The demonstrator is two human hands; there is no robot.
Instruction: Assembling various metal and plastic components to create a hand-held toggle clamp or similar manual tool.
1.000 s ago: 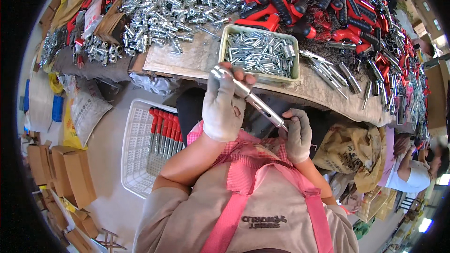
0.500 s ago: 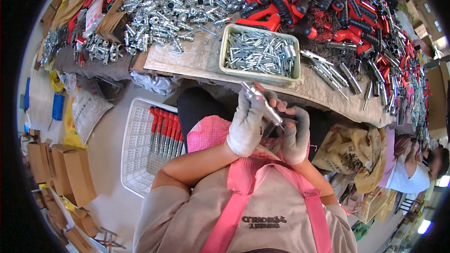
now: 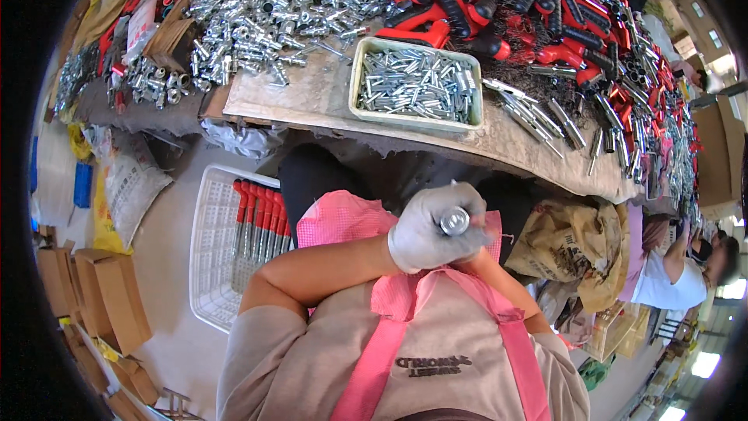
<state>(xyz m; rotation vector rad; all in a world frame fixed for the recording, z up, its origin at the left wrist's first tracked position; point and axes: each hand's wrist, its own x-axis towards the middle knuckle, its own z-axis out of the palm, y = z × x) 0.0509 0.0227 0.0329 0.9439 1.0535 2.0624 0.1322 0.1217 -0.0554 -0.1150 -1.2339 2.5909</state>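
My left hand (image 3: 421,234), in a pale glove with bare fingertips, is closed around a shiny metal tube (image 3: 454,221) in front of my chest. The tube's round end points up at the view, so its length is hidden. Behind the left hand, my right hand (image 3: 492,226) shows only as a blurred edge; its fingers are hidden, and whether it touches the tube I cannot tell. Beyond the hands, a pale plastic tray (image 3: 417,122) of small metal pins sits at the table's near edge.
Metal fittings (image 3: 273,12) are heaped at the back left of the table, red-and-black handles (image 3: 467,12) at the back right. Loose metal rods (image 3: 522,113) lie right of the tray. A white basket (image 3: 204,265) holding red-handled rods stands on the floor at left. Brown sacks (image 3: 576,249) lie at right.
The tube has swung from slanting across both hands to pointing its end upward in my left fist. My right hand has gone behind the left. The whole view has shifted slightly.
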